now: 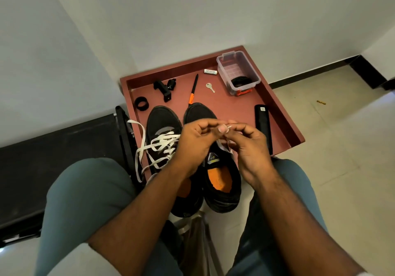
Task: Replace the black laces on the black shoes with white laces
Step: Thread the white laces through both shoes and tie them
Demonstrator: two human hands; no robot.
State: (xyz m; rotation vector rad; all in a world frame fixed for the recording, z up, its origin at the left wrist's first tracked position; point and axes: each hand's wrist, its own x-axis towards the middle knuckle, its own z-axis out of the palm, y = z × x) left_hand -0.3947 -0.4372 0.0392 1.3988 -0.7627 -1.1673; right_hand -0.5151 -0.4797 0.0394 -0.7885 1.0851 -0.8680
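A black ring (141, 103) lies at the left of the red tray (284, 113), with a black clamp mount (163, 89) behind it. The left shoe (163, 130) stands on the tray, threaded with a white lace (149, 147) whose loose ends trail over the tray's left rim. The left hand (192, 139) is raised above the shoes, its fingers curled and pinching the tip of a second white lace (228, 128). The right shoe (220, 179) sits just beside the left shoe, its orange insole exposed. An orange-handled tool (193, 91) and a key (210, 87) lie behind the shoes. The right hand (249, 145) pinches the same lace tip. A clear container (238, 71) holds a black coil that may be the removed lace. A black bar-shaped object (263, 124) lies at the right.
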